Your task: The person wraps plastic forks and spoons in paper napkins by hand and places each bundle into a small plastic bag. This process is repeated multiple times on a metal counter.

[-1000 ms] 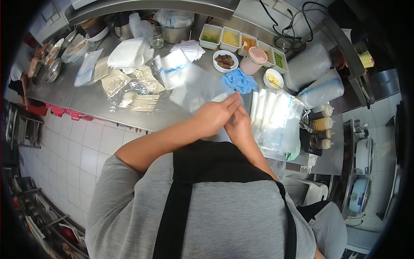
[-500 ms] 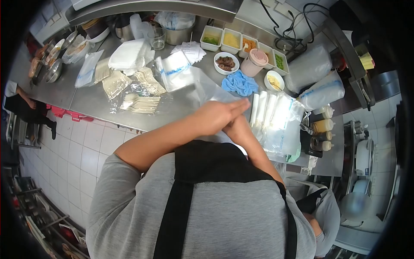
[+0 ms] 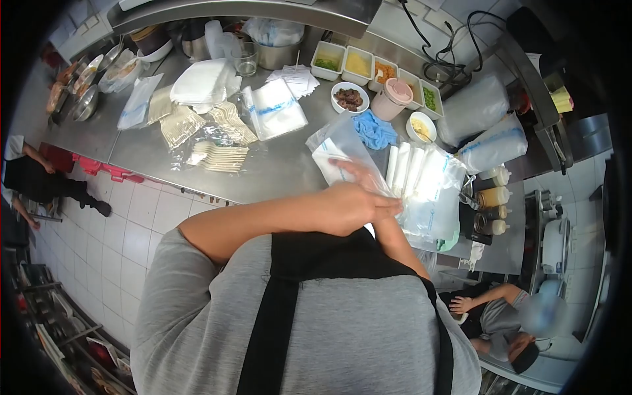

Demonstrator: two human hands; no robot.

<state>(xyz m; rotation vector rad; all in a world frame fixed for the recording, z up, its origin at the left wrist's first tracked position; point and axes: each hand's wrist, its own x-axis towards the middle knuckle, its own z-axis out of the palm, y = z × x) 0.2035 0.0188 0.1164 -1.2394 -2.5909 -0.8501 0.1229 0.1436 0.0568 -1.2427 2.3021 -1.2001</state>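
A clear plastic bag (image 3: pixel 347 141) with something white and flat showing through it lies over the steel counter in front of me. My left hand (image 3: pixel 359 207) reaches across from the left, its fingers pressed together on the bag's lower right edge. Partly behind the left hand is my right hand (image 3: pixel 359 176), seen through the plastic with its fingers spread over the white part. Just right of both hands lie white rolled pieces (image 3: pixel 401 168) and a stack of clear bags (image 3: pixel 434 191).
Beyond are a blue cloth (image 3: pixel 374 130), a bowl of dark food (image 3: pixel 349 97), a pink-lidded container (image 3: pixel 393 99) and food tubs (image 3: pixel 357 64). Wooden cutlery (image 3: pixel 218 158) and bags (image 3: pixel 273 108) lie left. Sauce bottles (image 3: pixel 494 196) stand right. Other people are at both sides.
My left hand has moved right and down. The right hand has gone from under it to spread beneath the plastic, and the bag has shifted right. A person at right has come further into view.
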